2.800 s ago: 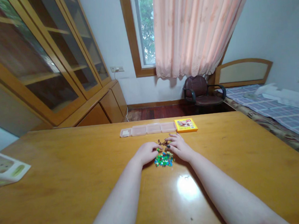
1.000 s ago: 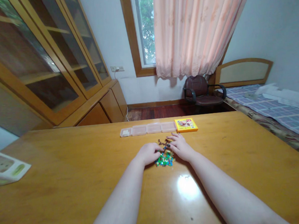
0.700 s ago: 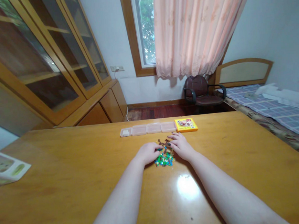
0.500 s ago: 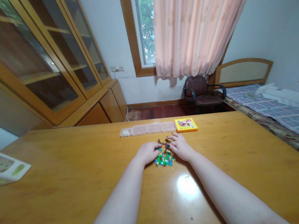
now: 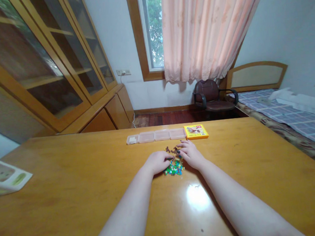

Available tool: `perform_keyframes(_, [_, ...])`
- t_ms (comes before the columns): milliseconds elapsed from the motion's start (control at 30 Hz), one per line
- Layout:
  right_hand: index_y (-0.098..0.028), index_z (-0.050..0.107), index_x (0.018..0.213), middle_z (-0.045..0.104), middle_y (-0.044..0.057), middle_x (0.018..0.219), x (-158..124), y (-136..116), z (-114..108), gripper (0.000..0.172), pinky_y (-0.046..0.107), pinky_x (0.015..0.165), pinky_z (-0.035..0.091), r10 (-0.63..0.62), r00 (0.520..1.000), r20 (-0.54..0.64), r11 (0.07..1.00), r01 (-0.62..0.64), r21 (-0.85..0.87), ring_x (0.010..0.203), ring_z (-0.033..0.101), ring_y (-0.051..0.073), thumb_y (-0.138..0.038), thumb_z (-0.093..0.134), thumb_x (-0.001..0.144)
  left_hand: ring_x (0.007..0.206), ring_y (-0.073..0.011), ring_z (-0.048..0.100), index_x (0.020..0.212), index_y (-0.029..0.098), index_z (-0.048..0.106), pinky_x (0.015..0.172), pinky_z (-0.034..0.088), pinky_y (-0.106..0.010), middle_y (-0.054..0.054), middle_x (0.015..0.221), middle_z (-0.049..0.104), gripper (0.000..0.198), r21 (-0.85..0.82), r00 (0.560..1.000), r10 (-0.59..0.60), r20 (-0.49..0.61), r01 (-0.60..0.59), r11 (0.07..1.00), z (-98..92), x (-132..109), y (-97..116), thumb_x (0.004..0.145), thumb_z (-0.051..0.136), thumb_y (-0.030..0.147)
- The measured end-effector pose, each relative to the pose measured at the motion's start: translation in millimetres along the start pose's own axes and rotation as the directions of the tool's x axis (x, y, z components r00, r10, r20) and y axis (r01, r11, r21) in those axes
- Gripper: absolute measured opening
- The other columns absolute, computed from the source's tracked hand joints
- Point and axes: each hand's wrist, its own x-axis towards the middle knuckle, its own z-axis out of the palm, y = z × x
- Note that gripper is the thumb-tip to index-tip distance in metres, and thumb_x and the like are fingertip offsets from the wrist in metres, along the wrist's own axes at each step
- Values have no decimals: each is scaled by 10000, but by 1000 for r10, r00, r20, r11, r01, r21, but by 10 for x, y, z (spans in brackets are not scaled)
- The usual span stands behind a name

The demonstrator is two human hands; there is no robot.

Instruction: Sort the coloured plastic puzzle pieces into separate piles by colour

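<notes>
A small heap of tiny green, blue and yellow pieces lies on the wooden table. Just beyond it sits a scatter of small brown pieces. My left hand rests at the heap's left edge with its fingers curled and the tips among the pieces. My right hand is at the heap's right edge, fingers bent, dark-nailed tips touching the brown pieces. What either hand pinches is too small to make out.
A row of clear plastic compartment boxes lies past the pieces, with a yellow box at its right end. A white leaflet sits at the table's left edge. Behind are a cabinet, a chair and a bed.
Both hands have stayed at the heap, with small finger shifts among the pieces. The left hand has crept slightly right over the coloured pieces.
</notes>
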Motion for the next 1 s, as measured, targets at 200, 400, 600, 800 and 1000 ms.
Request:
perform_keyframes(200, [-290, 721, 974, 539, 33, 1304, -23, -75, -22, 289, 564, 1059, 197, 19, 988, 154, 1000, -17, -8, 1294, 314, 310, -375, 454, 905, 1045, -184, 595, 1162, 288, 625, 916, 427, -273, -9, 1163, 652, 389, 33, 980, -166, -105, 170, 985, 18, 35, -26, 818, 460, 212])
perform_keyframes(400, [-297, 689, 1071, 469, 52, 1379, -20, -110, -35, 296, 587, 1068, 137, 120, 980, 159, 992, -111, -63, 1329, 260, 329, -378, 461, 900, 1112, -201, 562, 1208, 246, 595, 954, 413, -305, -43, 1213, 623, 400, 17, 919, -327, -220, 339, 941, 12, 42, -95, 838, 444, 216])
perform_keyframes(600, [-284, 744, 875, 564, 19, 1283, -12, -78, -49, 281, 556, 1070, 184, 28, 989, 147, 999, -33, 29, 1290, 332, 293, -368, 476, 894, 1043, -212, 598, 1188, 286, 611, 878, 445, -305, -46, 1147, 659, 392, 51, 942, -287, -175, 300, 952, 11, 36, -94, 832, 453, 235])
perform_keyframes(800, [-284, 724, 970, 538, 32, 1311, -14, -91, -30, 290, 572, 1065, 171, 88, 985, 149, 996, -84, -33, 1301, 314, 308, -375, 457, 901, 933, -211, 627, 1086, 311, 666, 780, 456, -294, -39, 1026, 698, 342, 90, 952, -267, -147, 281, 955, -6, 31, -80, 835, 437, 269])
perform_keyframes(1000, [-291, 670, 1097, 515, 46, 1333, -3, -122, -27, 305, 566, 1061, 162, 176, 976, 127, 980, -162, -116, 1299, 313, 307, -384, 453, 903, 839, -201, 613, 864, 222, 716, 731, 445, -282, -61, 899, 689, 294, 149, 929, -303, -213, 337, 930, -23, 18, -74, 812, 428, 250])
